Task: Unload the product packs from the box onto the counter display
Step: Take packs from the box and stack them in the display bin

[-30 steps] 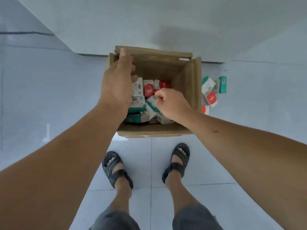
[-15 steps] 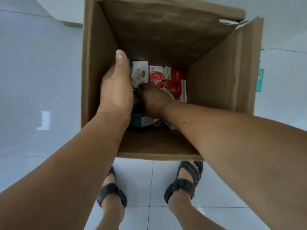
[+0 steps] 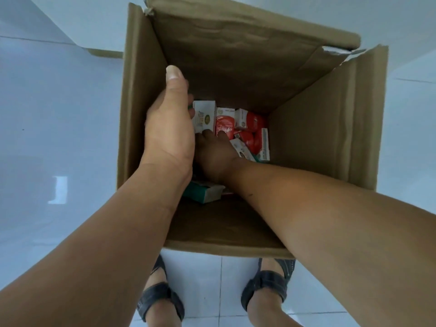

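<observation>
An open brown cardboard box [image 3: 318, 142] stands on the floor under me, with several small product packs at its bottom. A white pack [image 3: 204, 115] stands upright at the far left, red-and-white packs [image 3: 253, 133] lie beside it, and a green pack [image 3: 203, 191] lies at the near side. My left hand [image 3: 169, 131] is inside along the left wall, thumb up, its fingers hidden beside the white pack. Deeper in, my right hand [image 3: 217, 154] lies palm down on the packs, fingertips spread on a red pack [image 3: 225, 121].
The box sits on pale glossy floor tiles [image 3: 59, 138]. My two feet in dark sandals [image 3: 160, 300] [image 3: 266, 284] stand just behind its near wall. A pale wall or counter front [image 3: 236, 10] rises behind the box. The far flap is torn at the right corner.
My head has dropped closer, so the box fills the view. Both hands went from the rim down inside; the right hand has reached further onto the red pack.
</observation>
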`<state>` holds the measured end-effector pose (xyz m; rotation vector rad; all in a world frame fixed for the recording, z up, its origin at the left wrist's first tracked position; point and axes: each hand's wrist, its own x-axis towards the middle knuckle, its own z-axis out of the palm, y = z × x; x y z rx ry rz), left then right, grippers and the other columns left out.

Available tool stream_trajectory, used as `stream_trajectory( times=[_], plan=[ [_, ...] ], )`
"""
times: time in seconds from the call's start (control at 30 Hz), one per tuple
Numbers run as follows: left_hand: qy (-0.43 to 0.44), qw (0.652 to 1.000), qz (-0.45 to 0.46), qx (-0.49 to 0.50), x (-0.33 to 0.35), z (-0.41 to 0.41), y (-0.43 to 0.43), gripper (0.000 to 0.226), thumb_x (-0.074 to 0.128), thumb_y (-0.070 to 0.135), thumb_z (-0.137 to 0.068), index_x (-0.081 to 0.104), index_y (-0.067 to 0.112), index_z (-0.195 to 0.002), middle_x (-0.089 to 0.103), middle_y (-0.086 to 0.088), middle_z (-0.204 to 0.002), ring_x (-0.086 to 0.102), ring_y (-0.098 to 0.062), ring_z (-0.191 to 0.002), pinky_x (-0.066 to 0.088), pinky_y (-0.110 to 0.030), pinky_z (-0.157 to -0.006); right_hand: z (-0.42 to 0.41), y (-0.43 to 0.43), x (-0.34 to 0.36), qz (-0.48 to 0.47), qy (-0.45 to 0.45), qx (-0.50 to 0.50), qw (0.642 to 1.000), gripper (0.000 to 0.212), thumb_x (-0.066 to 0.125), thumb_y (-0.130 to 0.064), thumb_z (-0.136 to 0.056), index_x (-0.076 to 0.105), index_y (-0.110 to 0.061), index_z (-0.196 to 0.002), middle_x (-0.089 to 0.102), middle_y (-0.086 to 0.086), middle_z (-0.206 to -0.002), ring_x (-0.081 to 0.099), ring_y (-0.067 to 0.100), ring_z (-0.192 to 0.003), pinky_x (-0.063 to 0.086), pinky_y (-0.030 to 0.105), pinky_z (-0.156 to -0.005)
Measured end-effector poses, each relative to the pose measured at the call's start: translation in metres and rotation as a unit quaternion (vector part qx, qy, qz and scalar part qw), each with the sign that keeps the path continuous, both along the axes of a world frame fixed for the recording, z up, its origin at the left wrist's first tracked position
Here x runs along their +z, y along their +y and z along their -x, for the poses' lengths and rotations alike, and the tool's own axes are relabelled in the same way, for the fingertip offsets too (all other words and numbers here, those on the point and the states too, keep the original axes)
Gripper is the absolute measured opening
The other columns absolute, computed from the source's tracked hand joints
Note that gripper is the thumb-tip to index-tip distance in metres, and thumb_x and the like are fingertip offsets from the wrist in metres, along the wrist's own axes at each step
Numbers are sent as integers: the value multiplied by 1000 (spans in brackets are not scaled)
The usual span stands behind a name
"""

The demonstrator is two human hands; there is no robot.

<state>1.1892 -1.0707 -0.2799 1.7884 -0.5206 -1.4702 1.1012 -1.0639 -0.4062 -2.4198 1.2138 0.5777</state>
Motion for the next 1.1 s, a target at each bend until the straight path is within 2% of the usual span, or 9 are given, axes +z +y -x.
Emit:
stream_trajectory(
  times=[0.2,0.33,0.53,0.63,0.7,0.8,0.9,1.03,1.1],
  plan=[
    [-5,1000,17,15,66,7,1,54,33,62,-101,58,32,-139,64,14,-130,60,-4,-117,35,-20,-79,41,4,86,50,-45,-80,995,72,68,-29,-84,33,-16,-146,48,13,-142,45,32,-130,37,46,-107],
    [8,1000,24,10,138,12,-3,51,33,59,-101,60,32,-136,65,15,-124,62,-3,-112,34,-19,-72,56,15,167,115,-68,-107,985,72,78,-32,-75,42,-20,-136,54,4,-135,48,24,-126,40,42,-106],
    [17,996,82,-5,274,8,0,45,33,61,-101,64,34,-121,67,14,-121,64,-5,-111,38,-24,-86,65,26,322,199,-109,-159,961,56,74,-24,-73,49,-17,-122,58,9,-124,55,30,-112,46,44,-96],
    [26,994,102,-11,349,3,7,45,33,59,-102,64,34,-124,67,14,-122,64,-5,-111,38,-22,-81,67,32,405,248,-116,-172,946,49,66,-22,-76,53,-14,-122,59,10,-123,56,32,-109,46,46,-93],
    [30,993,116,-14,399,-1,12,40,34,57,-103,63,36,-122,66,15,-122,63,-4,-112,37,-24,-85,67,37,461,267,-113,-173,941,55,71,-24,-74,54,-14,-125,59,10,-127,57,32,-113,46,45,-95],
    [29,989,142,-14,470,-7,21,33,37,52,-104,64,39,-117,67,16,-121,63,-3,-112,35,-37,-103,67,42,542,297,-121,-174,931,64,78,-26,-70,56,-13,-129,58,11,-132,56,31,-118,47,43,-98],
    [40,985,168,-19,537,-11,26,29,41,51,-103,66,40,-112,68,16,-120,62,-6,-115,34,-42,-108,69,43,622,351,-141,-172,909,65,81,-26,-67,60,-11,-127,62,11,-129,58,29,-116,51,40,-96],
    [61,975,213,-23,626,-11,21,31,40,44,-106,70,36,-111,72,11,-117,64,-6,-108,39,-35,-100,68,35,720,427,-171,-138,877,62,81,-23,-66,61,-10,-124,63,8,-117,60,27,-104,54,37,-86],
    [69,966,249,-29,671,-12,15,33,38,43,-107,71,37,-103,76,14,-101,68,-5,-97,44,-29,-86,68,25,768,471,-171,-121,857,61,78,-26,-71,56,-13,-126,61,6,-116,59,24,-105,54,36,-88]
  ],
)
